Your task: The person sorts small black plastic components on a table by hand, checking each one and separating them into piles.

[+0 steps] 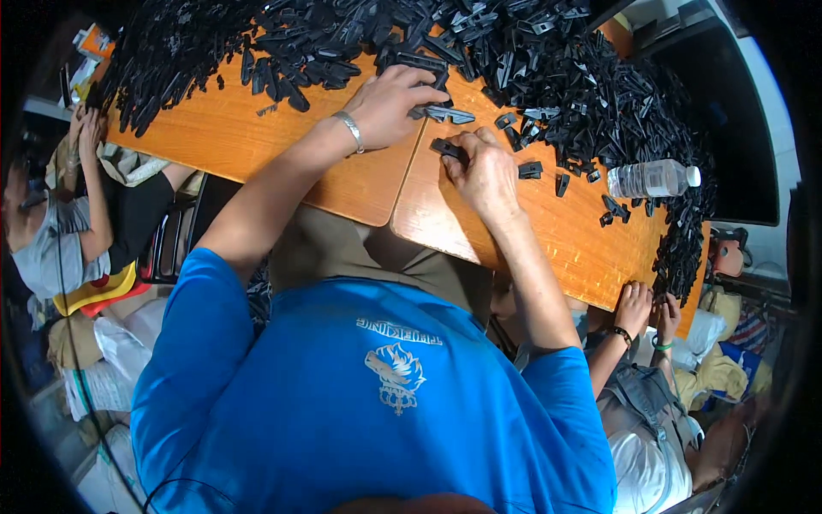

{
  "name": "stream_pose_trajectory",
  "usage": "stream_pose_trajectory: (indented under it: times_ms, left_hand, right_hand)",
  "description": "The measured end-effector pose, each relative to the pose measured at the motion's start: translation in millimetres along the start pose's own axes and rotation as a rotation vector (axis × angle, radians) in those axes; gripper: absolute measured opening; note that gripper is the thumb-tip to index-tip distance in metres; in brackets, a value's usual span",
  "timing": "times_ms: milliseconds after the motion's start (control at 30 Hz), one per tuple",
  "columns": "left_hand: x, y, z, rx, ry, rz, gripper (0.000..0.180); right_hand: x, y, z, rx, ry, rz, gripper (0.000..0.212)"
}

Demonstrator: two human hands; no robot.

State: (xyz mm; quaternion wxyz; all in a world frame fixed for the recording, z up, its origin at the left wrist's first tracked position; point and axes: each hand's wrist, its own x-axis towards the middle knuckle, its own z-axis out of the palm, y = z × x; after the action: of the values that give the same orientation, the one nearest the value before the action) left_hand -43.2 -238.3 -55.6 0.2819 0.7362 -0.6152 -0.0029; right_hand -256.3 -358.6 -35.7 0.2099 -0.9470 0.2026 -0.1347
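My left hand (pixel 387 107), with a metal bracelet at the wrist, reaches to the near edge of the heaped parts, its fingers curled round a black plastic part (pixel 438 80). Beside its thumb lies a long, shiny black piece with a pointed end (pixel 451 115). Over the table to the right, my right hand (pixel 486 174) pinches a short, blocky black plastic part (pixel 449 152) between thumb and fingers. The exact kind of these parts cannot be made out. A few loose black pieces (pixel 530 170) lie just right of that hand.
Big piles of black plastic parts (pixel 565 86) cover the far side of the wooden table (pixel 342 190), which has a seam between two boards. A clear plastic bottle (pixel 648 179) lies at the right. Co-workers' hands (pixel 634 307) rest at the right edge; another person (pixel 73 214) sits left.
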Motion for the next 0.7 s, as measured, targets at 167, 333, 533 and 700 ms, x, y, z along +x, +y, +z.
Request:
stream_pose_trajectory:
  times_ms: [167, 333, 533, 700]
  left_hand:
    - [-26, 5, -16, -0.153, 0.113, 0.04, 0.067]
    - [-44, 11, -18, -0.045, 0.23, 0.045, 0.05]
    - [-57, 10, -9, 0.059, 0.232, -0.023, 0.038]
    - [-62, 17, -10, 0.046, 0.188, -0.051, 0.032]
  right_hand:
    - [-4, -12, -2, -0.047, -0.013, -0.02, 0.03]
    - [-6, -15, 1, -0.062, -0.027, -0.004, 0.029]
    - [-8, -20, 0, -0.087, -0.055, -0.009, 0.028]
    - [-9, -20, 4, -0.051, -0.026, -0.051, 0.025]
